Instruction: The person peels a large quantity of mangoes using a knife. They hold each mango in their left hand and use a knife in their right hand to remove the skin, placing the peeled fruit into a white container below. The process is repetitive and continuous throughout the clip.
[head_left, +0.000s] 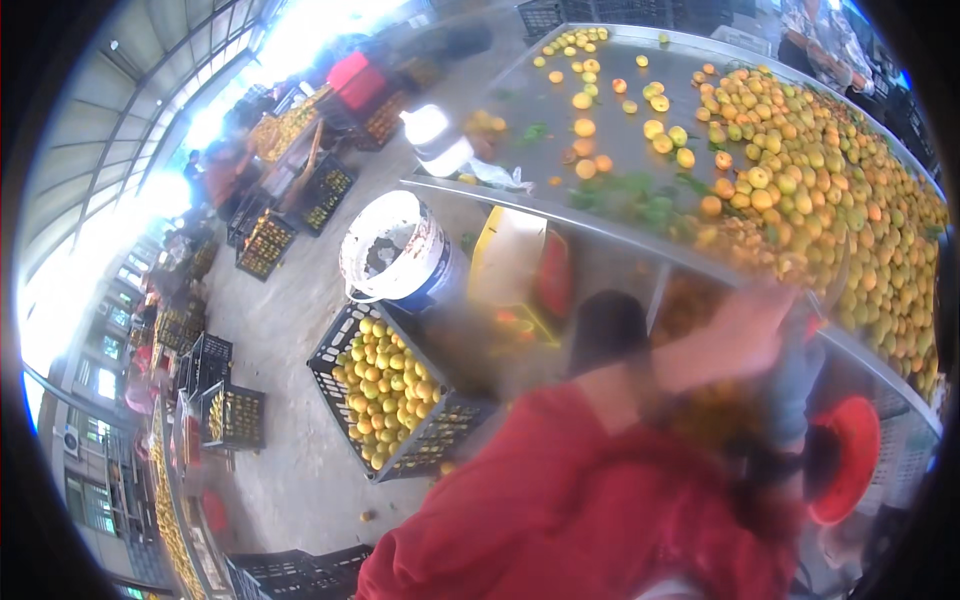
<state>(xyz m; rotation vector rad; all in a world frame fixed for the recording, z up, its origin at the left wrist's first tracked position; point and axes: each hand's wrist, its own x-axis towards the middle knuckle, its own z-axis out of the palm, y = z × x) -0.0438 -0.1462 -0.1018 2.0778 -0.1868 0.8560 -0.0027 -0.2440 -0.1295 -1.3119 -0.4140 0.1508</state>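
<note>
Before me is a metal-topped table (570, 217) with a raised rim, bearing a large heap of round yellow-orange fruit (810, 150), apricot-like. My left hand (772, 304), bare and strongly blurred, reaches across the near rim at the heap's edge; its fingers and anything in them are indistinct. Close beside it, just below the rim, is my right hand (795, 382) in a grey glove. A thin curved object (838, 274) and a small red patch show by the glove; whether the hand grips them is unclear. Green leaves (645, 202) and scattered fruit lie left of the heap.
A black slotted crate (461, 427) full of fruit stands on the floor to the left, with a dirty white bucket (390, 247) behind it. A white container (442, 146) sits on the table's corner. A person (821, 45) stands across the table. A red round object (859, 457) is at right.
</note>
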